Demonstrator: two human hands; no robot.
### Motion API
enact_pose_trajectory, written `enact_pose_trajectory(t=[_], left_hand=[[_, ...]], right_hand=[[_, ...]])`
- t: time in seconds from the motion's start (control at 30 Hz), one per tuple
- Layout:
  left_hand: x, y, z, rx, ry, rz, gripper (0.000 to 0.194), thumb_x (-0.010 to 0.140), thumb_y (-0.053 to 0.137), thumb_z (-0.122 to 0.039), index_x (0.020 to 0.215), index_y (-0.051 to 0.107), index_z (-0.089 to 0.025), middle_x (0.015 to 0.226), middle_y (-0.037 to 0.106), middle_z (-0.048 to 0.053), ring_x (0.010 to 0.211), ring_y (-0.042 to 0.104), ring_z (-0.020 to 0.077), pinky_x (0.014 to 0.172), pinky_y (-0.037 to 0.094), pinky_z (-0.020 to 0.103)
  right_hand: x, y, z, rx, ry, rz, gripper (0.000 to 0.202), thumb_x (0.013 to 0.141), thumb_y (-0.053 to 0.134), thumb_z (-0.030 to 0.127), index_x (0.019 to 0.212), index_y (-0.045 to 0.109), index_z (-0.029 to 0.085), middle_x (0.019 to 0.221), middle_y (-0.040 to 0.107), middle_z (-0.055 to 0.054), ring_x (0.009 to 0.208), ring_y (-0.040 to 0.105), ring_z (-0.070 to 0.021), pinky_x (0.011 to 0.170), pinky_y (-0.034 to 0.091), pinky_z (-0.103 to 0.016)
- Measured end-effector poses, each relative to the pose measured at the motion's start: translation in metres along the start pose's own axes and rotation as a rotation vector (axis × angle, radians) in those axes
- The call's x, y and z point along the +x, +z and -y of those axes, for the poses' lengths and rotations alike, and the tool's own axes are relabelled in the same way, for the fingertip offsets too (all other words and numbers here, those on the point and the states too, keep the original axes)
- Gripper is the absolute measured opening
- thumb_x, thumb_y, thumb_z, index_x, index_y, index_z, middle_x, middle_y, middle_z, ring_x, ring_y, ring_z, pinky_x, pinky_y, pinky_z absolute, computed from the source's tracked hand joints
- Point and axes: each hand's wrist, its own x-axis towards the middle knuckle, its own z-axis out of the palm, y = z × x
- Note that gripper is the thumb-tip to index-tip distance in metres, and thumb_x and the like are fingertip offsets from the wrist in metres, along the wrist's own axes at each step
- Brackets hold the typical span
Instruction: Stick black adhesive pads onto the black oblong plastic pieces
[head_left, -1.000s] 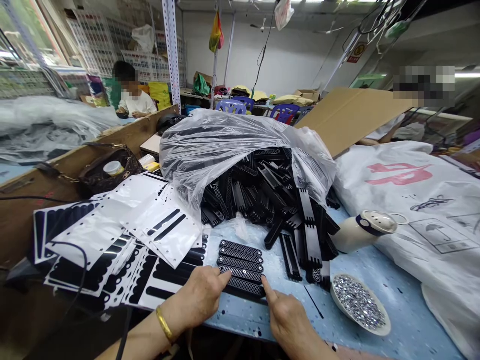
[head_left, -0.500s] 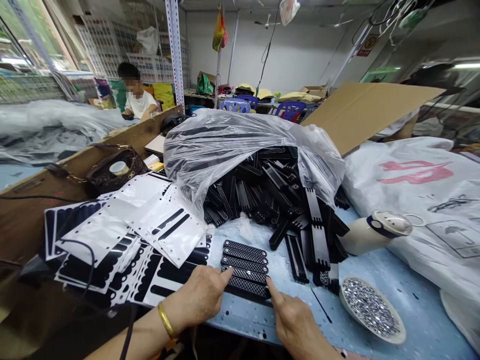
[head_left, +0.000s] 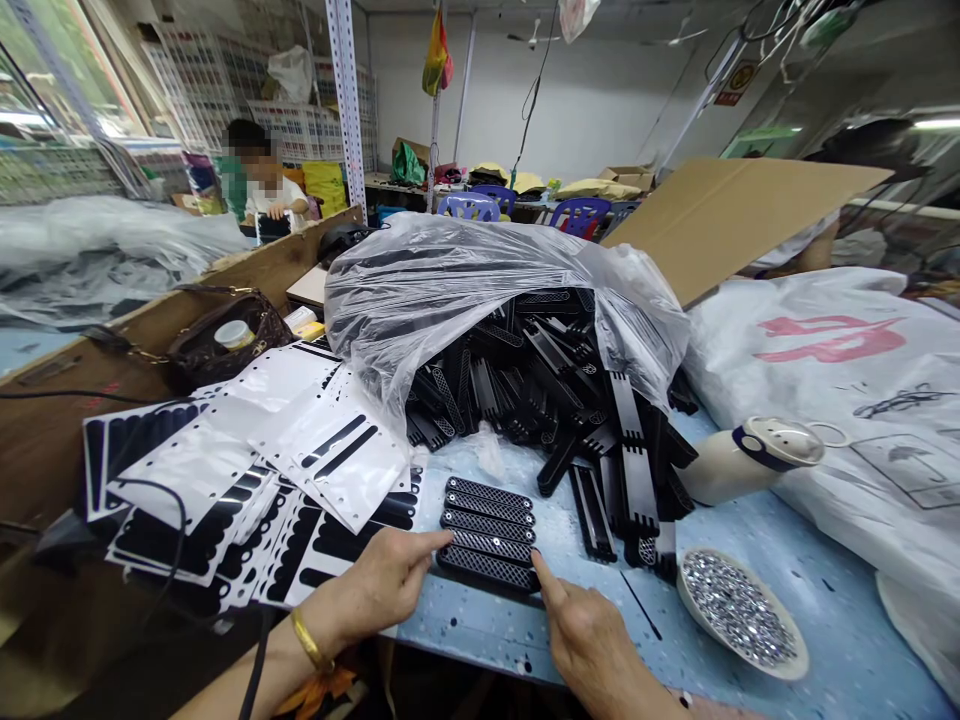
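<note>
A row of black textured strips [head_left: 489,522] lies side by side on the blue table, with small silver dots at some of the ends. My left hand [head_left: 384,582] has its index finger stretched out, the tip at the left end of one strip near the front; its other fingers are curled. At the right end of the same row, the index fingertip of my right hand [head_left: 592,640] touches or nearly touches a strip. Neither hand visibly grips anything. To the right of my right hand is a bowl [head_left: 796,668] full of small shiny metal pieces.
Behind the strips, a clear plastic bag [head_left: 450,265] spills loose black parts [head_left: 517,390]. White-and-black sheets [head_left: 315,420] are piled left. A cream bottle [head_left: 731,465] lies tilted beside a large white bag [head_left: 817,400]. A thin black stick [head_left: 641,606] lies near the bowl. Another person sits far left.
My left hand has drawn slightly left, its index finger now straighter at the strip's end. My right hand has barely moved. The person at the back has raised a hand with something dark and white.
</note>
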Motion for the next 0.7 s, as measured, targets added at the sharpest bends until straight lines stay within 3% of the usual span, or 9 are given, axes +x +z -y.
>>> enact_pose_trajectory(t=[0.07,0.3,0.4,0.47,0.6,0.7], left_hand=[[0.000,0.000,0.001,0.068,0.019,0.015,0.048,0.084,0.040,-0.007,0.127,0.061,-0.015,0.096,0.076,0.010,0.080,0.073,0.0207,0.075,0.058,0.032],[0.001,0.004,-0.006,0.513,0.131,0.266,0.069,0.067,0.046,0.000,0.135,0.048,-0.006,0.078,0.071,0.011,0.065,0.066,0.0255,0.059,0.056,0.038],[0.006,0.001,-0.012,0.560,0.137,0.334,0.068,0.067,0.047,0.000,0.135,0.047,-0.006,0.077,0.070,0.010,0.062,0.065,0.0247,0.057,0.054,0.036],[0.009,-0.001,-0.014,0.508,0.122,0.287,0.056,0.070,0.047,0.000,0.125,0.054,-0.011,0.078,0.069,0.008,0.064,0.065,0.0230,0.060,0.053,0.034],[0.008,0.004,-0.013,0.325,0.063,0.011,0.014,0.080,0.054,-0.012,0.092,0.057,-0.017,0.077,0.064,0.005,0.070,0.063,0.0216,0.063,0.051,0.032],[0.005,0.015,-0.011,0.281,0.053,-0.098,0.013,0.076,0.063,-0.017,0.080,0.051,-0.020,0.074,0.062,0.004,0.067,0.061,0.0208,0.059,0.049,0.031]], right_hand=[[-0.001,0.001,0.000,0.005,0.005,-0.002,0.065,0.062,0.039,-0.001,0.125,0.057,0.003,0.056,0.065,-0.004,0.045,0.060,-0.0189,0.044,0.046,-0.026],[-0.002,0.002,-0.001,0.020,0.004,-0.010,0.060,0.065,0.037,-0.001,0.119,0.063,0.001,0.051,0.062,-0.005,0.042,0.057,-0.0187,0.043,0.043,-0.026],[0.009,-0.010,-0.004,0.072,0.044,0.001,0.047,0.078,0.037,0.003,0.113,0.068,0.006,0.053,0.065,-0.005,0.043,0.060,-0.0178,0.044,0.042,-0.025],[0.022,-0.021,-0.005,0.140,0.118,0.005,0.036,0.088,0.039,0.012,0.105,0.071,0.012,0.062,0.070,-0.006,0.051,0.064,-0.0169,0.048,0.044,-0.023],[0.052,-0.033,0.000,0.209,0.198,0.004,0.028,0.090,0.046,0.018,0.089,0.073,0.017,0.068,0.070,-0.005,0.060,0.068,-0.0160,0.056,0.045,-0.022],[0.068,-0.029,0.012,0.227,0.190,0.028,0.023,0.087,0.050,0.016,0.084,0.073,0.019,0.071,0.071,-0.004,0.063,0.068,-0.0162,0.057,0.044,-0.022]])
